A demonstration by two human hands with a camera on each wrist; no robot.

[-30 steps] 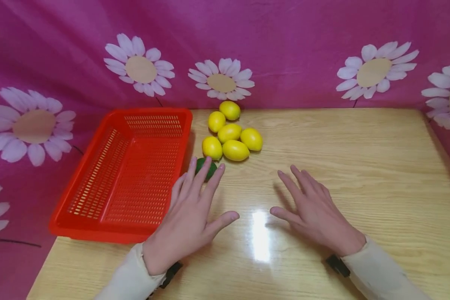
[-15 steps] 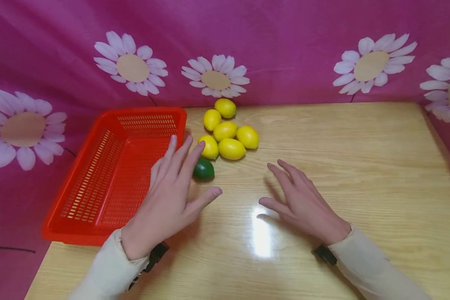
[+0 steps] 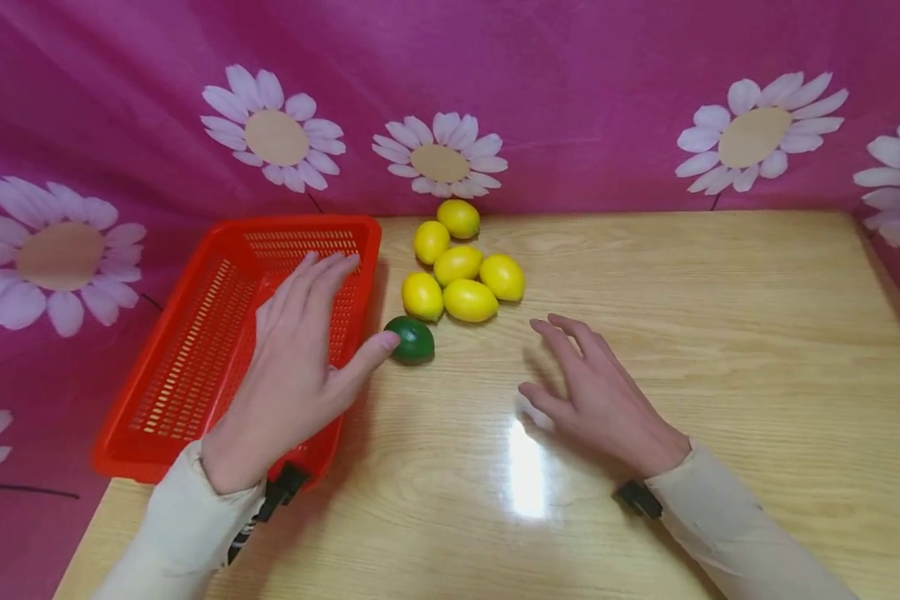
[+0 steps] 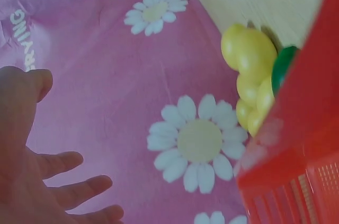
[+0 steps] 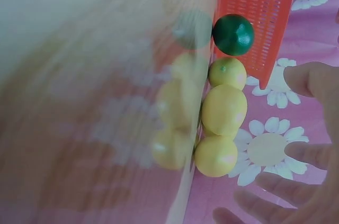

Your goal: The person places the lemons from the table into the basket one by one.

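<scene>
Red basket (image 3: 195,350) at frame left holds no fruit — five lemons (image 3: 461,265) and the lime (image 3: 412,339) all sit on the table (image 3: 720,333) mid-frame. Left hand (image 3: 288,375) flat, fingers straight, over the basket, thumb touching the lime; it swung left off the lime since earlier. Right hand (image 3: 596,396) spread, holding nothing.

Before you, six yellow lemons (image 3: 470,300) lie in a tight cluster, touching one another, near the far edge of a pale wooden table (image 3: 682,292). Behind it you see a magenta cloth (image 3: 570,83) printed with white daisies (image 3: 757,133); the tabletop shows a bright glare patch (image 3: 525,475).
</scene>
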